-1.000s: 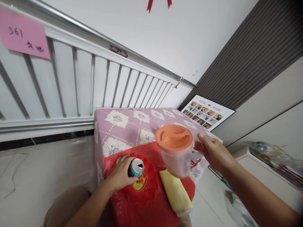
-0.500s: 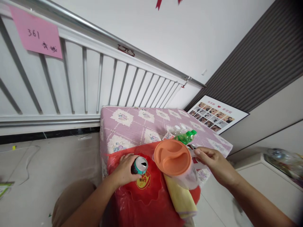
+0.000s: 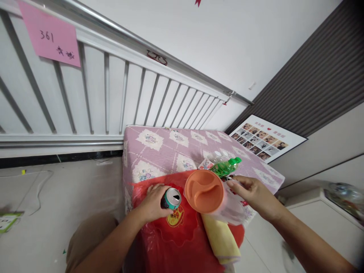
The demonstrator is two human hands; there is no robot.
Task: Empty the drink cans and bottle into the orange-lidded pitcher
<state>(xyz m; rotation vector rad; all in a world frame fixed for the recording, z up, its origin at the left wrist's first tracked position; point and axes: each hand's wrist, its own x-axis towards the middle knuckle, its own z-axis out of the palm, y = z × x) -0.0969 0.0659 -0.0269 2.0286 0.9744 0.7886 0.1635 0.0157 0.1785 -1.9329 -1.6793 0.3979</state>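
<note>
My left hand [image 3: 155, 203] is wrapped round a drink can [image 3: 173, 199] with a silver top, its mouth open, over a red scalloped tray [image 3: 182, 231] with a yellow print. To its right is a clear plastic jug [image 3: 231, 210] with an orange lid [image 3: 204, 191], tilted towards the can. My right hand [image 3: 250, 193] is closed at the jug's far upper side, seemingly on its handle, which the fingers mostly hide. A small dark and silvery bit shows by the fingertips, too small to name. Under the jug lies a folded yellow cloth [image 3: 223, 240].
Behind the jug, a green bottle [image 3: 226, 167] lies near clear bottles with white caps [image 3: 217, 156]. A red plastic sheet [image 3: 159, 250] covers the front of the purple patterned bed-like surface [image 3: 176, 148]. A white radiator [image 3: 113, 94] runs along the wall. A photo board [image 3: 264, 138] leans at right.
The jug has tipped further left, its lid swinging towards the can, with my right hand still at its side. My left hand keeps its hold on the can. The view has shifted slightly.
</note>
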